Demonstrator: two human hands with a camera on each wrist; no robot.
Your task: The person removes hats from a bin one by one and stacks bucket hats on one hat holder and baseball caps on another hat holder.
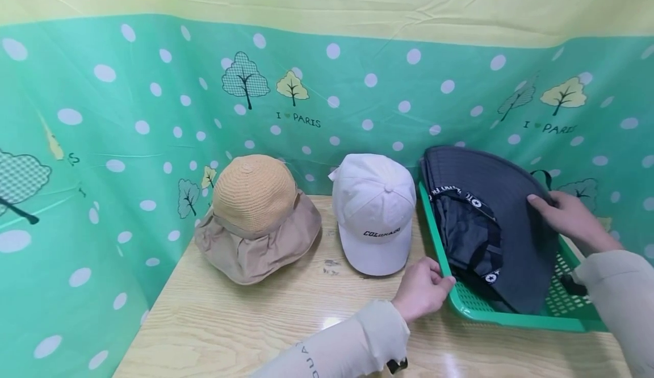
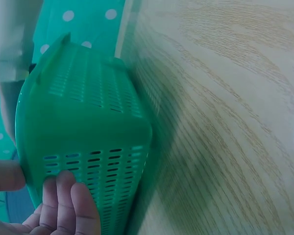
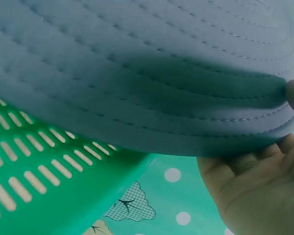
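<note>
A dark wide-brimmed hat stands tilted in the green plastic basket, its inner band and lining facing left. My right hand pinches the brim at its right edge, thumb on one face and fingers behind, as the right wrist view also shows on the stitched brim. With my left hand I grip the basket's near left rim. In the left wrist view the thumb lies over the rim and the fingers curl against the slotted wall.
Left of the basket sits a white baseball cap lettered COLORADO. Farther left is a straw-crowned hat with a floppy tan brim. All stand on a wooden table before a green dotted curtain.
</note>
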